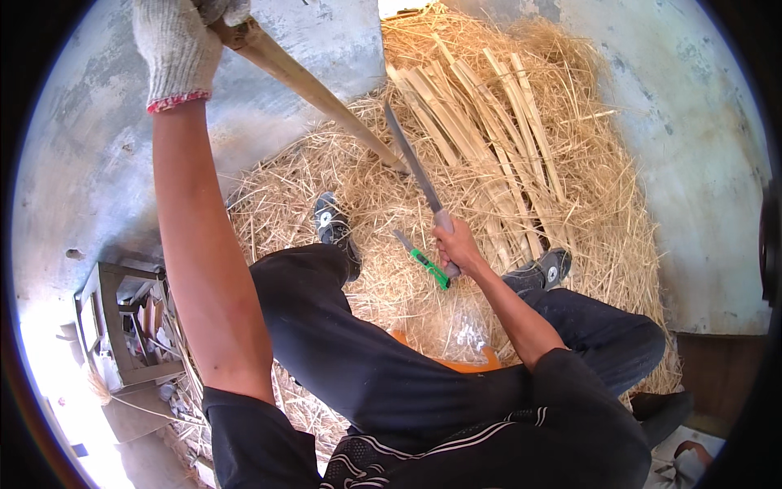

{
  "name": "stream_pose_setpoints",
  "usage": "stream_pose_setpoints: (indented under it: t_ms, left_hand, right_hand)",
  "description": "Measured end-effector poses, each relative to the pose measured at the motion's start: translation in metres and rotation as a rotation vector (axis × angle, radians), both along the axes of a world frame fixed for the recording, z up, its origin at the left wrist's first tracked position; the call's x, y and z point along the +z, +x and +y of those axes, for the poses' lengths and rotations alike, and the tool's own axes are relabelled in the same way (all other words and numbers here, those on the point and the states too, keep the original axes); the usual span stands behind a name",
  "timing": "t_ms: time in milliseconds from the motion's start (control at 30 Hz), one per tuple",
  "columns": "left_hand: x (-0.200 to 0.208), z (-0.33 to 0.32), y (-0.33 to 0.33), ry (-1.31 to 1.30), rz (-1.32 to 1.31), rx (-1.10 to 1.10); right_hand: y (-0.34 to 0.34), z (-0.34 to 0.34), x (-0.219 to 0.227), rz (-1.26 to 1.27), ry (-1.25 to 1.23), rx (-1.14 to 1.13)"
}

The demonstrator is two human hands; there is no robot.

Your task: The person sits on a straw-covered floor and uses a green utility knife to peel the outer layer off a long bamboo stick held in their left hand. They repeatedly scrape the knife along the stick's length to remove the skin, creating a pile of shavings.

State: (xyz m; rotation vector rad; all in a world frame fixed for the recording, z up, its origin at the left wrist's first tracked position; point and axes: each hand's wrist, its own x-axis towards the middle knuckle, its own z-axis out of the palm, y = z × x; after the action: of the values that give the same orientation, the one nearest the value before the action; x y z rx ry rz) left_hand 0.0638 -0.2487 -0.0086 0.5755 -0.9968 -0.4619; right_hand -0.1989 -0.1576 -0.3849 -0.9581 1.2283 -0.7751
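Your pole (pixel 318 94), a pale length that looks like bamboo or wood, slants down from your left hand (pixel 181 49) at the upper left to its lower end on the straw (pixel 285 175). That end sits left of your right hand (pixel 459 247) and farther forward, just beside the blade of your long knife (pixel 421 178); whether the two touch, you cannot tell from here. The knife points forward and a little left, its tip to the right of the pole.

At the far left stands a wooden frame (pixel 151 373) with mixed scraps and sticks inside, too small to make out singly.

Your left hand, in a white knitted glove with a red cuff edge, is closed around the pole's upper end, and is partly cut off by the picture's top edge. Your right hand is bare and wrapped firmly about the knife's handle.

Just left of that hand, a green cutter (pixel 429 267) lies on the straw, its blade out. Beyond the knife, split strips (pixel 452 114) lie side by side in a loose bundle. Your two shoes (pixel 336 232) rest on the straw, on either side of the cutter.
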Motion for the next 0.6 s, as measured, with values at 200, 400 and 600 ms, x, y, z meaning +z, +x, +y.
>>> stream_pose_setpoints:
  t_ms: [200, 400, 600]
  left_hand:
    - [-0.003, 0.002, 0.001, -0.015, -0.089, -0.071]
    - [0.005, 0.000, 0.006, 0.099, -0.118, -0.232]
    - [0.010, 0.007, -0.011, 0.053, 0.007, -0.190]
  right_hand:
    - [0.019, 0.011, 0.004, 0.379, -0.428, -0.096]
    - [-0.002, -0.002, -0.059, 0.600, -0.138, 0.072]
    - [-0.014, -0.025, 0.024, 0.193, 0.242, 0.123]
